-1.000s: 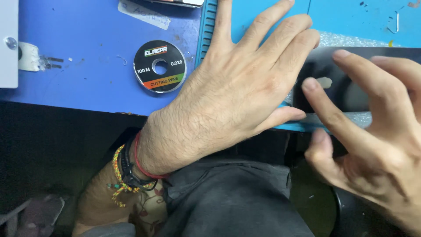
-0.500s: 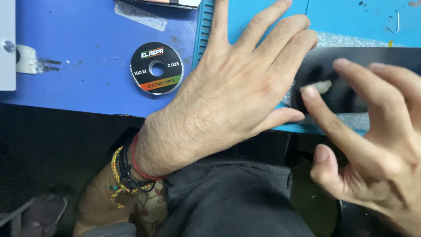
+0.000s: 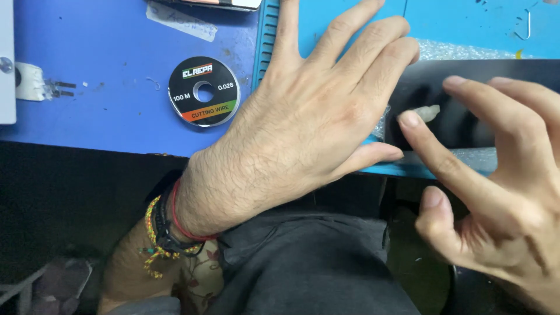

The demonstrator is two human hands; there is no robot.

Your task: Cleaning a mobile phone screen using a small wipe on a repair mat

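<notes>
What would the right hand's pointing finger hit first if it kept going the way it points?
The right hand points up-left across the black panel. Its index fingertip almost touches a small whitish lump there, so that probably comes first, though depth is unclear.

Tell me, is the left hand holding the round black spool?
No, the left hand lies flat on the teal mat; the spool sits apart beside it.

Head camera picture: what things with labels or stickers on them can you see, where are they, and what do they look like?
Wire spool: on the blue table, left of the left hand; round, black, white print, a red, orange and green stripe.
Tape strip: above the spool, near the top edge; pale, slanted, faint handwriting.
Flat card: top edge, mostly cut off; light with an orange band.
</notes>
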